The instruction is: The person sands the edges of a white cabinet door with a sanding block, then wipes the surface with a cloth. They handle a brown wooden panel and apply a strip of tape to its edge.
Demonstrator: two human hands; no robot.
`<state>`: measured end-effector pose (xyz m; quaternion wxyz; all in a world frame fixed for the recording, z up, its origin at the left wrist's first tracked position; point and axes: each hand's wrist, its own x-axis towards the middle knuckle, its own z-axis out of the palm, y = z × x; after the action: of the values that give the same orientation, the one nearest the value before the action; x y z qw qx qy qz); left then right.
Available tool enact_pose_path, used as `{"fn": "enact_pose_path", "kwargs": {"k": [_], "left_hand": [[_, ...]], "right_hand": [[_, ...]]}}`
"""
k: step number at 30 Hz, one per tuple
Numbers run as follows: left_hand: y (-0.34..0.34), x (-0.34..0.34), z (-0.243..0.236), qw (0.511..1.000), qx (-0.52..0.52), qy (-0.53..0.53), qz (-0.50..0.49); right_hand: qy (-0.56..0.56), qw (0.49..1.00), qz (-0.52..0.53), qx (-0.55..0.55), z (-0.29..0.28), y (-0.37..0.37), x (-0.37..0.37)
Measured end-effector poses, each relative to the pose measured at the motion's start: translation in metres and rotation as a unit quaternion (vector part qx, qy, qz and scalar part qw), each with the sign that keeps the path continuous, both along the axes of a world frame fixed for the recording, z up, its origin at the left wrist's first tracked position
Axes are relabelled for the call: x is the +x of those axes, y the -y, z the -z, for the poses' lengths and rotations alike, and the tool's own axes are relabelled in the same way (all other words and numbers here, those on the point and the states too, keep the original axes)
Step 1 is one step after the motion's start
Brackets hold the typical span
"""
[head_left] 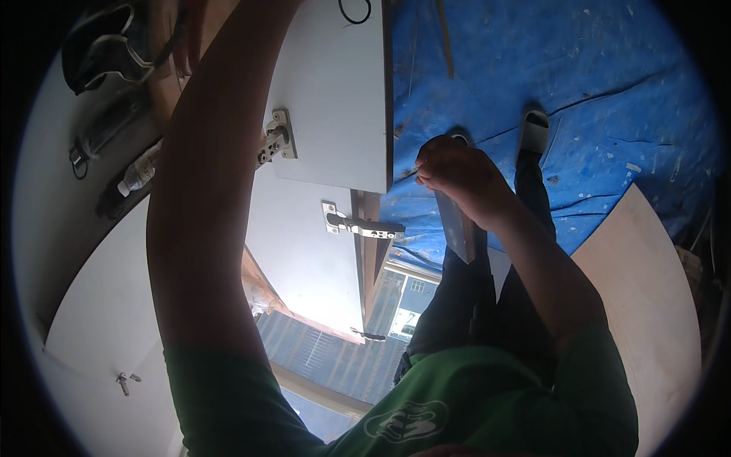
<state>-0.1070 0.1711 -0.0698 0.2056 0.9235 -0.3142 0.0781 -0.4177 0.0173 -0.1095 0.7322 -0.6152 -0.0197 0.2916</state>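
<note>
Right hand (464,179) at 2 o'clock of the view, fingers curled in together; cannot tell if they're clamped on anything. Flat grayish strip (460,240) at 3 o'clock, running down from just under that hand toward 5 o'clock, in front of the dark trousers (449,312); hold on it unclear.

Left hand out of view past the top edge, so can't tell its state. Left arm (209,198) climbs from 7 o'clock to 11 o'clock, across the edge of the upper white panel (335,99) at 12 o'clock. Black loop (354,11) at that panel's top.

3 metal hinges: upper hinge (283,137) at 10-11 o'clock on the upper panel, partly behind the arm; middle hinge (365,224) at dial center, on the lower white panel (304,244); small bottom hinge (368,335) at 6 o'clock.

Clear bottle (137,174) at 9-10 o'clock. Small metal hardware (126,382) at 8 o'clock, on a white surface (99,312). Blue sheet (609,46) covers floor, 12 to 3 o'clock; tan board (640,282) at 3-4 o'clock.
</note>
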Motion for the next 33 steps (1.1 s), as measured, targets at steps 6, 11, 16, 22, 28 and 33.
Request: {"fn": "enact_pose_path", "kwargs": {"k": [6,11,16,22,28,33], "left_hand": [[0.003,-0.005,0.0,1.0,0.005,0.006,-0.01],[0.003,-0.003,-0.008,0.99,0.139,-0.003,0.023],[0.021,-0.036,-0.011,0.947,0.27,-0.165,-0.043],[0.009,-0.223,-0.025,0.975,0.186,-0.102,-0.067],[0.001,-0.361,-0.07,0.919,0.208,-0.327,-0.071],[0.005,-0.383,-0.092,0.935,0.17,-0.298,-0.089]], "right_hand": [[-0.32,0.943,0.041,0.085,-0.005,0.003,-0.01],[-0.511,0.84,0.134,0.119,0.022,0.037,-0.07],[-0.497,0.849,0.171,0.058,0.011,0.085,-0.092],[-0.477,0.857,0.192,0.048,0.008,0.12,-0.082],[-0.483,0.856,0.176,0.06,0.001,0.136,-0.081],[-0.583,0.783,0.193,0.1,-0.011,0.152,-0.103]]}}
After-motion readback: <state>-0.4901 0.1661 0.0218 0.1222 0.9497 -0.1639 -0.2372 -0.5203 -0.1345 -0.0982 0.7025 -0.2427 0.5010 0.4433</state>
